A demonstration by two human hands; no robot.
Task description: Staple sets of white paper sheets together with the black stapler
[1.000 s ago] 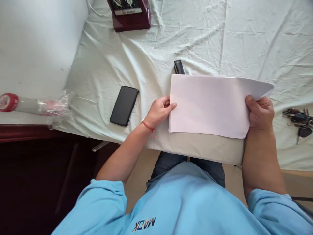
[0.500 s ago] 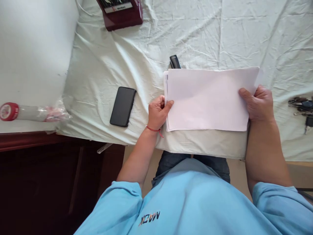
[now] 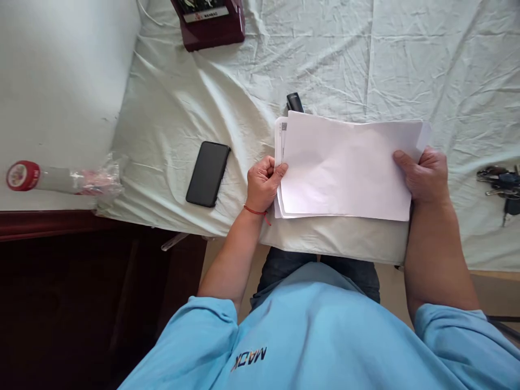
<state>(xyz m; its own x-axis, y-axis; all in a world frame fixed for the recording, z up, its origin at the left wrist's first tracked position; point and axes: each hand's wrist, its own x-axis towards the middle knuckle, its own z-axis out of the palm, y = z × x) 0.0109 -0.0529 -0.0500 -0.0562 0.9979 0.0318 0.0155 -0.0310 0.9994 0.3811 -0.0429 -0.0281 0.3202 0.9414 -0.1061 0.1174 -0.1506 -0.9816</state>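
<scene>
A stack of white paper sheets is held sideways over the near edge of the cloth-covered table. My left hand grips its left edge, thumb on top and fingers curled behind. On the opposite edge, my right hand pinches the sheets with its thumb on top; the other fingers are mostly hidden underneath. The sheets are slightly out of line at the left, where a printed strip shows on a lower page. Behind the top edge of the paper pokes out the end of a black object, perhaps a stapler, its remainder covered.
A black smartphone lies left of my left hand. Keys rest at the far right. A dark red box-like object stands at the back. A clear tube with a red cap lies at the left. Pale wrinkled cloth covers the table.
The top sheet has shifted and tilted against those beneath, so more of the lower pages shows at the left. Both hands keep their hold; the whole view has moved slightly.
</scene>
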